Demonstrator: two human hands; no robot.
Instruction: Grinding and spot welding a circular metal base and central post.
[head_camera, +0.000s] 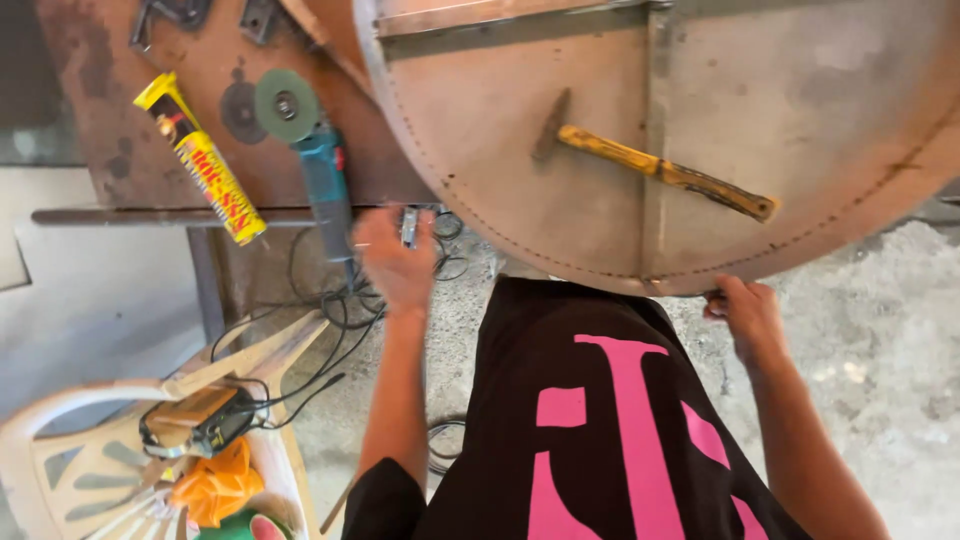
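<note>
1. Your right hand (748, 312) sits at the near rim of the large round metal disc (560, 150), its grip curled closed on the edge at the lowest point of the curve.
2. The disc fills the upper right of the view, just in front of your body. A straight metal strip (655, 140) runs across its face, and a line of small dots follows the rim.
3. A hammer (660, 170) with a worn yellow handle lies flat on the disc, head toward the left, well apart from both hands.
4. Your left hand (395, 262) is raised left of the disc, blurred. A small grey object (409, 227) shows at the fingertips; the grip seems partly closed around it, but you cannot tell for sure.
5. Just beyond that hand an angle grinder (318, 170) with a teal body and a green disc lies on the rusty bench (130, 150), its cable (330, 330) trailing down in loops.
6. A yellow cartridge tube (205, 165) lies on the bench left of the grinder.
7. At lower left a white plastic chair (70, 450) holds a small device (200, 420) with wires and an orange cloth (215, 485).
8. Rough concrete floor (870, 350) shows at right.
</note>
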